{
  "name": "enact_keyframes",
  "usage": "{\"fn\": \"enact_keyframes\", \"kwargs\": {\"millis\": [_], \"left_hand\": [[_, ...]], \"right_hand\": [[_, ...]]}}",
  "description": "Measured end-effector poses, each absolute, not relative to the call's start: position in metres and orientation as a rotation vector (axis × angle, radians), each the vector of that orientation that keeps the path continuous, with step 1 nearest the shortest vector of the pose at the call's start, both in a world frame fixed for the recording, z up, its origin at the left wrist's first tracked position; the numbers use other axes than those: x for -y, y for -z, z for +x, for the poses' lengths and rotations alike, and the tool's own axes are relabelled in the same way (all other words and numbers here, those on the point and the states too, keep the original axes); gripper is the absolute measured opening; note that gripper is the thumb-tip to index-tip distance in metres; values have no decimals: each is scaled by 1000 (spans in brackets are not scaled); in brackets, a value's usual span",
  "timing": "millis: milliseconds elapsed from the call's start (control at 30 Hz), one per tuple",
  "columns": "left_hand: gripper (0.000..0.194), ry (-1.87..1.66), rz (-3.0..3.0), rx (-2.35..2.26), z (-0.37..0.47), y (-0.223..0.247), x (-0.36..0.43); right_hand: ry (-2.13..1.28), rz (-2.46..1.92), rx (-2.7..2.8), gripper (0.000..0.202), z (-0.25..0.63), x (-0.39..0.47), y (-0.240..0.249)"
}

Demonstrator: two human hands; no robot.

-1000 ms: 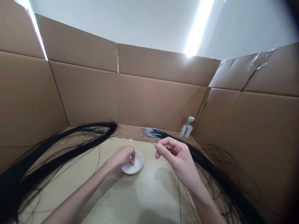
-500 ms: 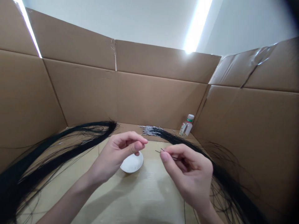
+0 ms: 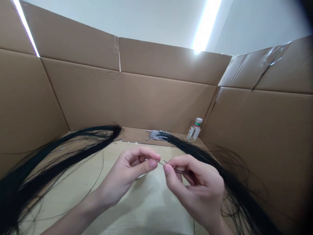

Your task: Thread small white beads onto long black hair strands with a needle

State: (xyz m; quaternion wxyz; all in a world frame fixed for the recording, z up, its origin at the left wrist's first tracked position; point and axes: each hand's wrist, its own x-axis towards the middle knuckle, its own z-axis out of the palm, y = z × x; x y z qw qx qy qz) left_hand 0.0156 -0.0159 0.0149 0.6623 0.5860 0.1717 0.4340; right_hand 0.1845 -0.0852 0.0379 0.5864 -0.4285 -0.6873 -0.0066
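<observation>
My right hand (image 3: 195,186) pinches thin dark cords (image 3: 182,171) between thumb and forefinger. Two short ends stick out to the left of its fingertips. One of these ends meets the fingertips of my left hand (image 3: 137,166), which are closed in a pinch. Anything small inside the left pinch is too hidden to name. Behind the left hand a white bowl (image 3: 141,176) shows only as a sliver of rim. Both hands are held above the pale tabletop (image 3: 156,202).
Long black strands (image 3: 80,155) sweep along the left side. At the right runs another black bundle (image 3: 207,156), its far ends strung with small silvery beads (image 3: 157,135). A clear bottle with a white cap (image 3: 194,130) stands in the back right corner. Cardboard walls (image 3: 168,101) surround the table.
My left hand has moved right and slightly down, its fingertips now at the cord end. The right hand has shifted slightly left. The bowl has become mostly covered by the left hand.
</observation>
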Motion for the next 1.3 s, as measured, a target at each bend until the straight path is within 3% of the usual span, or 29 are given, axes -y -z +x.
{"fn": "enact_keyframes", "kwargs": {"millis": [767, 1300], "left_hand": [[6, -980, 1334, -443, 21, -14, 15], [10, -1079, 1654, -540, 18, -20, 14]], "right_hand": [[-30, -1072, 1601, 12, 187, 81, -35], [-113, -1150, 1681, 13, 195, 79, -37]]}}
